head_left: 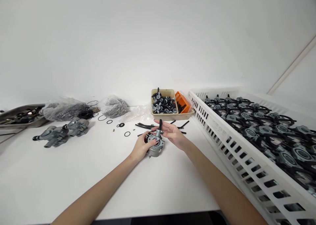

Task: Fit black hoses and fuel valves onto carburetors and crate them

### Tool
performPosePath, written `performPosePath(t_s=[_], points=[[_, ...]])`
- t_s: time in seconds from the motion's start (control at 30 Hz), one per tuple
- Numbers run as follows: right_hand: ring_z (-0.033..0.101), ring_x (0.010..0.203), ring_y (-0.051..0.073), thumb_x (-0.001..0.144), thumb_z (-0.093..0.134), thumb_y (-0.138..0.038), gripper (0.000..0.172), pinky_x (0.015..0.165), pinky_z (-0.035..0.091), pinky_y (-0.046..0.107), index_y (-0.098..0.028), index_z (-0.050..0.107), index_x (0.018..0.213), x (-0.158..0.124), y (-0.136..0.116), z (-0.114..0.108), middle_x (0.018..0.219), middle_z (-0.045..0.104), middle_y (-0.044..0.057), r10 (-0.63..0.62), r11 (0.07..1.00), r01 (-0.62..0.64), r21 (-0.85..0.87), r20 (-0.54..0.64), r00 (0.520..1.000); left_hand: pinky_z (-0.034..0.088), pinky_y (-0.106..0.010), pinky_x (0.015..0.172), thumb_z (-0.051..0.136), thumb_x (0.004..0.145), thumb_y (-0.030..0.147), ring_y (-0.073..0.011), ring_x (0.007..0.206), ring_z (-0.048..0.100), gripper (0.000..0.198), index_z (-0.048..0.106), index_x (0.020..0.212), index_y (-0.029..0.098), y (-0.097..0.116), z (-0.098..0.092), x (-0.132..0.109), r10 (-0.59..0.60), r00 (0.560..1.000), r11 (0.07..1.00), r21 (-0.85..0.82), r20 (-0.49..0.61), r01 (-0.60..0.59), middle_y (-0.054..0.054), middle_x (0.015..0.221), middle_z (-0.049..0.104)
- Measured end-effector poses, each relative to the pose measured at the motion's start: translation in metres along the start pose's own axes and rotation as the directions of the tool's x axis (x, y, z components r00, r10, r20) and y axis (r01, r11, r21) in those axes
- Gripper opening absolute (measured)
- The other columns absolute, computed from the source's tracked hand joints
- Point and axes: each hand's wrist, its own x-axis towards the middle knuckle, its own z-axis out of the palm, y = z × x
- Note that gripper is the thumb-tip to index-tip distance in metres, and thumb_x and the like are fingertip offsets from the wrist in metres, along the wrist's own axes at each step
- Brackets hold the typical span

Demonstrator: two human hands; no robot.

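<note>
A grey metal carburetor (pixel 155 148) is held just above the white table, its black-tipped cap (pixel 160 128) pointing up and away. My left hand (pixel 143 146) is closed around the left side of the body, thumb across the front. At the top, the fingers of my right hand (pixel 172 134) are wrapped about the cap from the right and behind; some fingertips are hidden. Behind both hands lie several thin black hoses (pixel 145 126). To the left, more grey carburetors (pixel 53 137) rest on the table.
A large white slotted crate (pixel 222 133) full of carburetors with hoses stands at right. At the back are a beige tray (pixel 163 114) of caps, a tilted orange basket (pixel 185 101), plastic bags of small parts (pixel 113 107), loose O-rings (pixel 127 134) and a metal tray (pixel 39 121).
</note>
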Motion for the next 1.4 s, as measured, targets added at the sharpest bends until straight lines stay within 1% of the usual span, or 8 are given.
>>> performPosePath(t_s=[0.3,0.53,0.7,0.8,0.9,1.23,1.4], points=[[0.063,0.101,0.021,0.072,0.076,-0.032,0.057,0.095,0.044,0.038,-0.025,0.057,0.126,0.003,0.007,0.0,0.103,0.069,0.005,-0.027,0.999,0.025,-0.031,-0.047,0.999,0.047,-0.034,0.074,0.079,0.061,0.038,-0.0233,0.081,0.061,0.042,0.065,0.091,0.013,0.0,0.0,-0.001,-0.009,1.0,0.999,0.033,-0.019,0.009,-0.01,0.088,0.069],[0.063,0.097,0.021,0.066,0.081,-0.03,0.053,0.095,0.044,0.039,-0.023,0.065,0.116,0.006,0.01,0.001,0.096,0.07,0.004,-0.002,1.0,0.002,0.001,-0.12,0.993,0.046,-0.034,0.074,0.079,0.061,0.04,-0.0225,0.079,0.061,0.042,0.065,0.09,0.014,0.0,0.0,0.0,0.006,1.0,0.999,0.036,-0.014,-0.005,-0.009,0.087,0.069],[0.064,0.09,0.019,0.075,0.07,-0.035,0.039,0.096,0.04,0.038,-0.021,0.068,0.111,0.005,0.007,0.001,0.09,0.071,0.005,-0.005,0.993,0.014,0.113,-0.085,0.996,0.045,-0.035,0.074,0.08,0.06,0.041,-0.0224,0.077,0.061,0.042,0.064,0.088,0.015,0.001,0.0,0.0,-0.009,1.0,1.0,0.022,-0.019,0.009,-0.009,0.086,0.069],[0.064,0.088,0.019,0.074,0.069,-0.03,0.037,0.097,0.038,0.038,-0.02,0.069,0.11,0.005,0.005,0.0,0.087,0.072,0.005,0.016,0.988,-0.006,0.155,-0.065,0.998,0.044,-0.036,0.074,0.08,0.059,0.042,-0.0226,0.077,0.06,0.042,0.064,0.088,0.015,0.001,0.0,0.0,-0.012,1.0,1.0,0.024,-0.021,0.012,-0.009,0.085,0.069],[0.064,0.091,0.02,0.071,0.073,-0.028,0.039,0.097,0.038,0.038,-0.02,0.07,0.109,0.004,0.005,-0.001,0.089,0.072,0.005,0.023,0.991,-0.015,0.131,-0.057,0.998,0.044,-0.036,0.074,0.08,0.06,0.042,-0.023,0.077,0.06,0.043,0.064,0.089,0.015,0.0,0.0,0.0,-0.005,1.0,0.999,0.032,-0.012,0.006,-0.009,0.086,0.069],[0.061,0.098,0.021,0.07,0.077,-0.034,0.044,0.093,0.039,0.036,-0.021,0.068,0.112,0.006,0.012,-0.003,0.103,0.069,0.007,-0.02,0.999,0.023,0.036,-0.083,0.996,0.044,-0.035,0.074,0.079,0.061,0.042,-0.0223,0.076,0.06,0.043,0.063,0.089,0.014,0.002,0.001,-0.001,0.0,1.0,0.999,0.032,-0.011,0.0,-0.009,0.085,0.069],[0.059,0.103,0.021,0.07,0.077,-0.033,0.04,0.095,0.04,0.036,-0.022,0.069,0.108,0.006,0.011,-0.002,0.111,0.067,0.007,-0.015,0.999,0.018,0.042,-0.089,0.996,0.045,-0.036,0.074,0.079,0.061,0.041,-0.022,0.076,0.06,0.042,0.063,0.089,0.014,0.001,0.0,0.0,0.001,1.0,0.999,0.044,-0.01,-0.001,-0.009,0.085,0.069]])
